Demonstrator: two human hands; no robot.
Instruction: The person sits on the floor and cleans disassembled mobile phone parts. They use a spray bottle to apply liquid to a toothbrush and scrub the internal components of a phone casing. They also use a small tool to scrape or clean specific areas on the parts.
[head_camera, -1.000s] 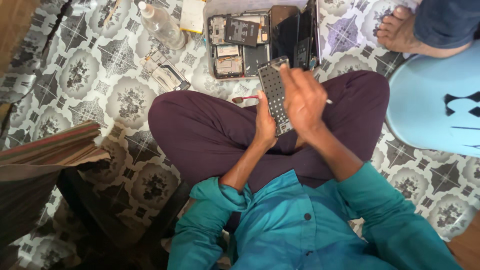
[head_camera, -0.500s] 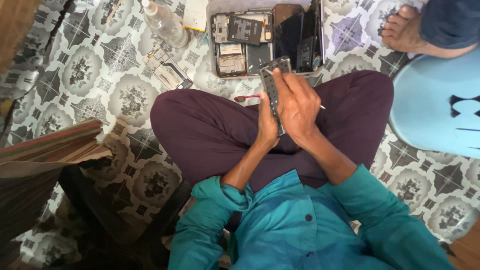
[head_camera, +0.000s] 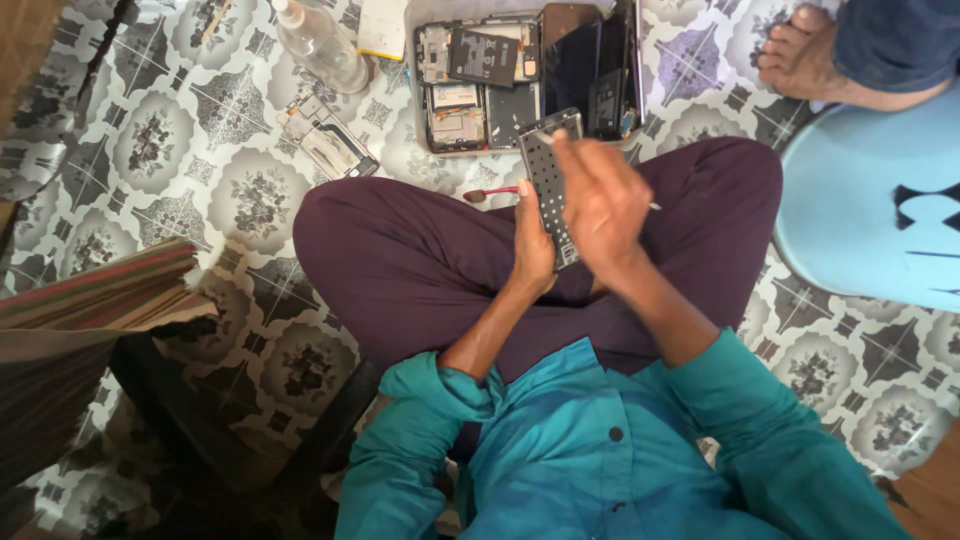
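I sit cross-legged in purple trousers on a patterned floor. My left hand (head_camera: 533, 238) grips a long dark phone part (head_camera: 547, 170) with rows of small holes, held upright over my lap. My right hand (head_camera: 600, 200) is closed over the part's right side and pinches a thin white-tipped tool (head_camera: 653, 206) that sticks out to the right. A small red-handled tool (head_camera: 490, 193) lies on my left thigh, just left of the part.
A tray (head_camera: 412, 70) of opened phones and boards sits ahead of my knees. A clear plastic bottle (head_camera: 320, 45) and a loose phone frame (head_camera: 328, 145) lie to its left. Another person's bare foot (head_camera: 805, 60) and a light blue stool (head_camera: 870, 200) are at right.
The phone part and both hands stay together over my lap; my right hand has shifted slightly along the part while the view drifted a little.
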